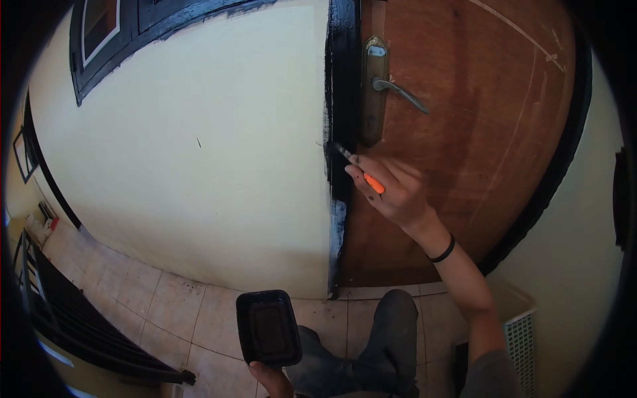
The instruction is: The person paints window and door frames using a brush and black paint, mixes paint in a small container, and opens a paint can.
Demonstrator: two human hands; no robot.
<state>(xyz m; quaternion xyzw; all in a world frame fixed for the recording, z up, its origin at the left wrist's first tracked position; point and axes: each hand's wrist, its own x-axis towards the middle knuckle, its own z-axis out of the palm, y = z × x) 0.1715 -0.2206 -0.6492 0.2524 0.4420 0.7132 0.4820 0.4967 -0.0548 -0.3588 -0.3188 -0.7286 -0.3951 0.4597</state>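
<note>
Head view: a small paintbrush [374, 183] with an orange handle is held in the right hand [393, 190], with the thumb and fingers closed around it. Its tip is pointed up and to the left, at the edge of the black door frame [344, 79]; whether the two are touching cannot be told for sure. Dark spots can be seen on the fingers. Below this grip, a black band [446, 249] is worn on the wrist.

Down and to the left of the grip, a black tray [244, 328] is held at its near end by the left hand [271, 379], whose fingers are partly hidden under it. The tray is dark inside, so what is in it cannot be told.

Just above the grip, a metal door handle [401, 93] is fixed to the brown door [458, 132]. Left of the grip, a cream wall [199, 179] is seen. Well below the grip, floor tiles [172, 302] are seen, and a pale basket [521, 351] is placed low to its right.
</note>
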